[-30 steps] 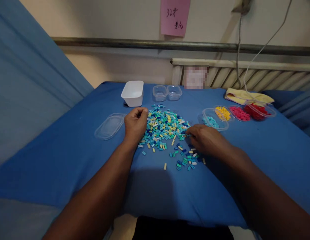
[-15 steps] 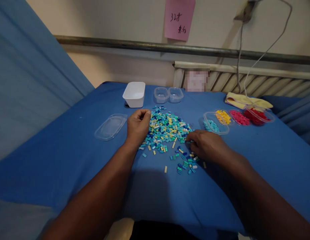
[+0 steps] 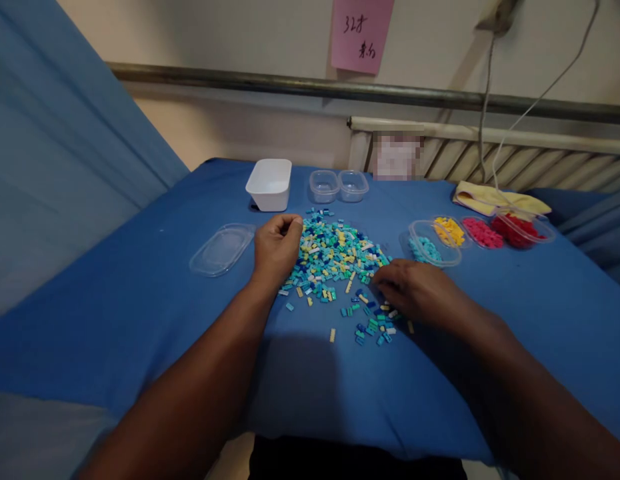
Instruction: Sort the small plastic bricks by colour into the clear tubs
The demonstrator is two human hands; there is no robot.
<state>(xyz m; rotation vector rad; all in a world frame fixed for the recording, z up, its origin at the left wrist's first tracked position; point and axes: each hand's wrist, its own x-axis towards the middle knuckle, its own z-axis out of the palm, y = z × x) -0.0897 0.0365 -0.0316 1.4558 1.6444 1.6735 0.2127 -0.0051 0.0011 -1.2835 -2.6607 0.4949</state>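
Observation:
A loose heap of small building bricks (image 3: 335,250) in blues, greens, pale yellow and white is spread over the blue cloth (image 3: 300,380). At the heap's left edge is my left hand (image 3: 277,247), its thumb and fingers pinched together; whatever they hold is hidden or too small to name. My right hand (image 3: 415,287) rests at the right edge, fingers curled down over the bricks, their tips partly hidden. Several stray bricks lie nearer to me, among them a pale yellow brick (image 3: 333,335).
Behind the heap stand a white tub (image 3: 270,193) and two clear containers (image 3: 324,187). A clear lid (image 3: 223,250) lies left. To the right are containers of turquoise (image 3: 425,250), yellow (image 3: 449,231), pink (image 3: 482,233) and red pieces (image 3: 517,232), with a yellow cloth (image 3: 500,199) behind.
The view has tilted slightly. My right hand's fingers have shifted a little at the heap's edge; my left hand keeps its pinch in the same place.

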